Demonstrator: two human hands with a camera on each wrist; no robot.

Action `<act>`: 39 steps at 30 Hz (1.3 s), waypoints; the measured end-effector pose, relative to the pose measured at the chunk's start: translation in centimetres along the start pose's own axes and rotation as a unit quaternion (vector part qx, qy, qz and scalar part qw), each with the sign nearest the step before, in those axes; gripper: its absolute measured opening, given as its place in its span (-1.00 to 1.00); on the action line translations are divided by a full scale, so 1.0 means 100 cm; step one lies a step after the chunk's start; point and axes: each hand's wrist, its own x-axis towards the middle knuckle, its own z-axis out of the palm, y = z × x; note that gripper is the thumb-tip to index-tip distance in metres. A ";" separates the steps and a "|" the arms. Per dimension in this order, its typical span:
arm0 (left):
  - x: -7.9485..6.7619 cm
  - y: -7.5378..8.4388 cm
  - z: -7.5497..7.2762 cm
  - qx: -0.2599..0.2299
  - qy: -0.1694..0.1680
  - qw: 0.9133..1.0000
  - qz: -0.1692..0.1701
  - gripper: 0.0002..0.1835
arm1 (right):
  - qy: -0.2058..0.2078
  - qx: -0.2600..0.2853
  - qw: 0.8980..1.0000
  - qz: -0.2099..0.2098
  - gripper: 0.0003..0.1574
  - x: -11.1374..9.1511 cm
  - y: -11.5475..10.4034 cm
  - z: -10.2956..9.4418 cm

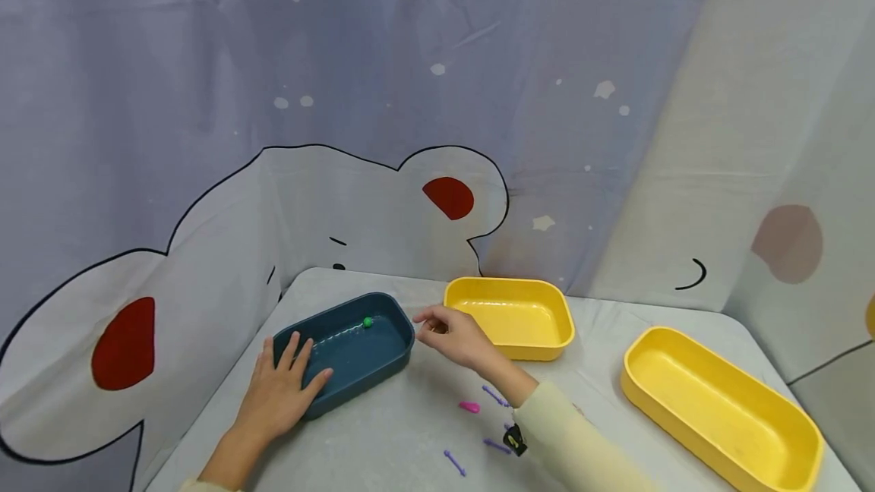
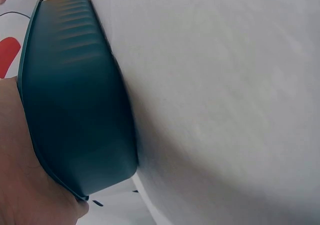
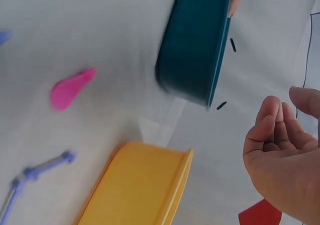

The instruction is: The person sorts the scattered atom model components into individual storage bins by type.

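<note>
The left hand [image 1: 273, 397] rests on the near left end of a dark teal tray [image 1: 365, 384], its fingers spread over the rim. Inside that tray, toward its far side, lies a small green ball [image 1: 367, 322]. Just past the tray's right end, the right hand [image 1: 454, 336] hovers with its fingers loosely bent. In the right wrist view its thumb stands apart from the fingertips, and nothing shows between them. On the table below the right forearm are a pink drop-shaped piece [image 3: 70, 92] and several thin purple sticks [image 1: 454, 463] with knobbed ends.
A yellow tray [image 1: 509, 317] stands behind the right hand, and a longer yellow tray [image 1: 718, 408] sits at the table's right. A printed curtain [image 1: 383, 82] hangs along the back. A small black object [image 1: 515, 439] shows at the right cuff.
</note>
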 end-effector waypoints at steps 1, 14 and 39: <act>0.000 0.000 0.000 0.000 -0.001 1.000 0.000 -0.11 | 0.000 -0.004 1.000 -0.005 -0.72 -0.003 0.002 -0.002; 0.001 0.000 0.000 0.004 -0.002 1.000 0.003 -0.10 | 0.019 -0.035 0.999 -0.031 -0.71 -0.043 0.035 -0.036; 0.001 -0.001 0.002 0.009 -0.006 1.000 0.000 -0.09 | 0.043 -0.028 0.999 0.000 -0.64 -0.097 0.094 -0.080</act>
